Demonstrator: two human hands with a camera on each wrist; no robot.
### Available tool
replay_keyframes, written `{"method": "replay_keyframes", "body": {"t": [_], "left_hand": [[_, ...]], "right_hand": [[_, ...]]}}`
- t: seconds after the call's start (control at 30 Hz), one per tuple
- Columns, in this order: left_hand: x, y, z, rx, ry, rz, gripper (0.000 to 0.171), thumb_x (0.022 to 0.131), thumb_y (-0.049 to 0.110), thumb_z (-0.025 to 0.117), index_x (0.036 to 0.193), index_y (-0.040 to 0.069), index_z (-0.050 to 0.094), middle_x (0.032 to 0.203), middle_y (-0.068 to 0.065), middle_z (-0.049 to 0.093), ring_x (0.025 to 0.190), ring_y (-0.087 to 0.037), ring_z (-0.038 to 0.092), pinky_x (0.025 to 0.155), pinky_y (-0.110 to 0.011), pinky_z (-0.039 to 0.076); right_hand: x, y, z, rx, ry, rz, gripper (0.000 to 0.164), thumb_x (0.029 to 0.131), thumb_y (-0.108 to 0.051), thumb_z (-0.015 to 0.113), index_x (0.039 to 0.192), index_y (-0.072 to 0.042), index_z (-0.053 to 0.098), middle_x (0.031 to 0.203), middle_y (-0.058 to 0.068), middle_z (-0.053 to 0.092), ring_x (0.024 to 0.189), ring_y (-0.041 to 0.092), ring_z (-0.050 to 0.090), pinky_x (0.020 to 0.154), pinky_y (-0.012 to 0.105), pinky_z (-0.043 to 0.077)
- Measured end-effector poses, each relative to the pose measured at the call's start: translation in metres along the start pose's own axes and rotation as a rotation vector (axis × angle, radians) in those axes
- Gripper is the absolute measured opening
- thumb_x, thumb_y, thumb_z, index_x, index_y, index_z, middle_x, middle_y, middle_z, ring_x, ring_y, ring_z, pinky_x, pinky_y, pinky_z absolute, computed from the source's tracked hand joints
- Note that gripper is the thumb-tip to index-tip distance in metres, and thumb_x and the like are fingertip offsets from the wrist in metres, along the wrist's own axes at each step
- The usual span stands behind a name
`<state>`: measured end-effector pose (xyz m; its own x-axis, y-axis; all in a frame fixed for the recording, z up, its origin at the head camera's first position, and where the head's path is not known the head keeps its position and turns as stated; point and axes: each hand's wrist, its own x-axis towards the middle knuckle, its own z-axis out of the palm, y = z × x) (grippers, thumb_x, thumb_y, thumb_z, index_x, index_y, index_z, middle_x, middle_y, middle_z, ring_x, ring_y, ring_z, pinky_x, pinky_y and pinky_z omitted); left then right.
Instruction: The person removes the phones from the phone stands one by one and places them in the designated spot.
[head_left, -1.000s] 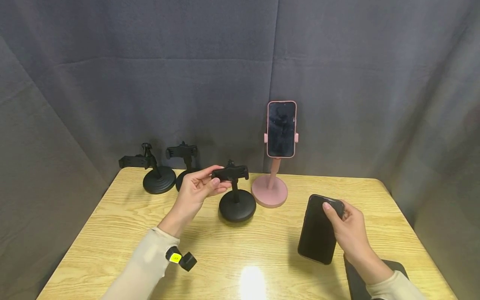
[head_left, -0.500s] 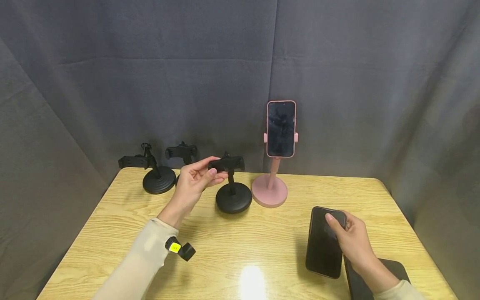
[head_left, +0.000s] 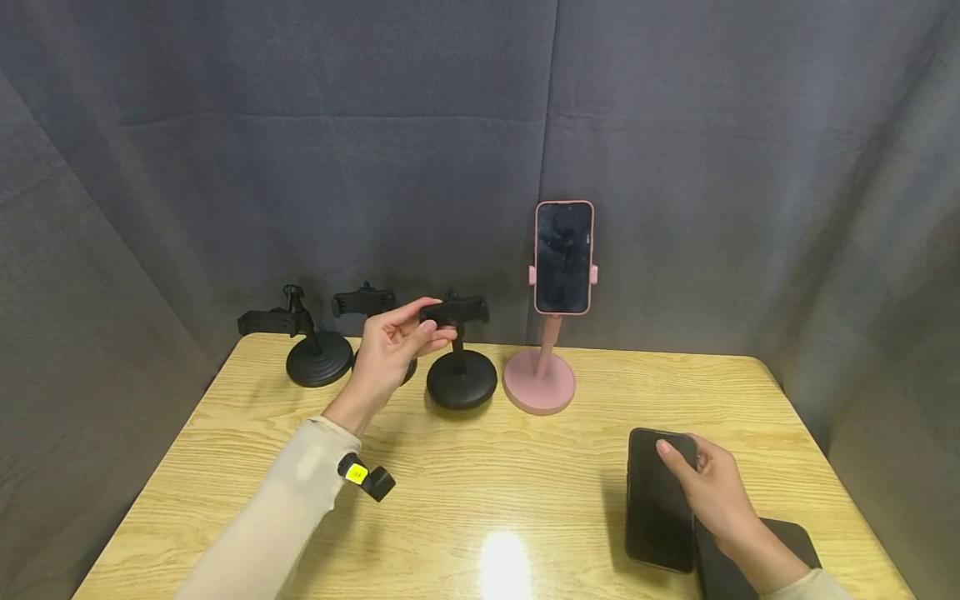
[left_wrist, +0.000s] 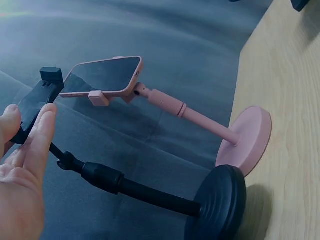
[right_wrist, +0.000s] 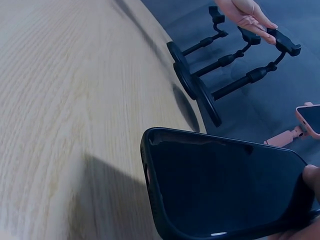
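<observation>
My left hand [head_left: 390, 346] pinches the clamp of a black phone stand [head_left: 462, 379] between thumb and fingers. The stand is upright, and its round base looks slightly raised off the tabletop, its shadow apart from it in the right wrist view. Just right of it is a pink phone stand [head_left: 542, 383], bearing a pink-cased phone [head_left: 564, 258] upright in its clamp. My right hand [head_left: 716, 487] holds a black phone [head_left: 660, 508] by its upper right side, thumb on the screen. That phone [right_wrist: 225, 185] is tilted above the table, screen towards me.
Two more black phone stands stand at the back left, one at the far left [head_left: 318, 358], the other [head_left: 365, 302] partly behind my left hand. A flat black object [head_left: 787, 542] lies under my right wrist. Grey curtain [head_left: 712, 167] surrounds the wooden table [head_left: 480, 475].
My left hand has moved the black stand back towards the curtain and slightly left. My right hand has drawn the black phone closer and a little right, and the phone is more upright in view.
</observation>
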<state>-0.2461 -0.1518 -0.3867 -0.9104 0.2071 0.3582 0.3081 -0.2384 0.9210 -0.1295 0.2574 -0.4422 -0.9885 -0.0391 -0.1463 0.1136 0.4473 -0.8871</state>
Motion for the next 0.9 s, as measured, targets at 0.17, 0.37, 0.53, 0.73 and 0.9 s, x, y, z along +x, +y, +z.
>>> {"method": "replay_keyframes", "body": {"t": [0.17, 0.37, 0.53, 0.73, 0.9], "left_hand": [[0.007, -0.006, 0.002, -0.004, 0.015, 0.003, 0.041, 0.100, -0.003, 0.057, 0.139, -0.013, 0.050, 0.091, 0.006, 0.079, 0.088, -0.007, 0.077, 0.086, -0.025, 0.061], [0.013, -0.013, 0.002, 0.010, 0.040, 0.005, 0.039, 0.100, -0.002, 0.058, 0.137, -0.013, 0.052, 0.090, 0.007, 0.078, 0.087, -0.006, 0.076, 0.085, -0.024, 0.061], [0.016, -0.018, 0.002, 0.002, 0.051, -0.008, 0.039, 0.099, -0.005, 0.057, 0.136, -0.014, 0.052, 0.089, 0.007, 0.078, 0.086, -0.006, 0.076, 0.084, -0.023, 0.061], [0.018, -0.022, 0.000, 0.013, 0.049, -0.003, 0.041, 0.099, -0.004, 0.058, 0.137, -0.016, 0.050, 0.088, 0.006, 0.078, 0.085, -0.006, 0.076, 0.083, -0.022, 0.061], [0.019, -0.026, -0.004, 0.019, 0.052, -0.008, 0.040, 0.099, -0.005, 0.057, 0.138, -0.016, 0.050, 0.086, 0.006, 0.077, 0.084, -0.006, 0.076, 0.082, -0.022, 0.061]], "right_hand": [[0.001, 0.008, -0.003, -0.003, -0.014, 0.018, 0.081, 0.108, -0.036, 0.049, 0.150, 0.022, 0.012, 0.161, 0.038, -0.005, 0.144, 0.067, -0.005, 0.110, 0.083, 0.007], [0.001, 0.015, -0.005, 0.004, -0.019, 0.024, 0.076, 0.108, -0.035, 0.049, 0.151, 0.019, 0.019, 0.162, 0.037, 0.004, 0.146, 0.066, 0.003, 0.109, 0.083, 0.013], [-0.001, 0.019, -0.006, -0.020, -0.012, 0.040, 0.070, 0.108, -0.037, 0.047, 0.150, 0.016, 0.027, 0.161, 0.036, 0.019, 0.146, 0.063, 0.017, 0.110, 0.079, 0.023], [-0.002, 0.026, -0.006, -0.024, -0.015, 0.079, 0.075, 0.108, -0.038, 0.048, 0.150, 0.018, 0.022, 0.162, 0.036, 0.013, 0.147, 0.062, 0.012, 0.113, 0.078, 0.020], [0.000, 0.030, -0.006, -0.043, -0.034, 0.113, 0.076, 0.107, -0.041, 0.047, 0.152, 0.016, 0.022, 0.162, 0.035, 0.014, 0.148, 0.061, 0.013, 0.114, 0.077, 0.021]]}}
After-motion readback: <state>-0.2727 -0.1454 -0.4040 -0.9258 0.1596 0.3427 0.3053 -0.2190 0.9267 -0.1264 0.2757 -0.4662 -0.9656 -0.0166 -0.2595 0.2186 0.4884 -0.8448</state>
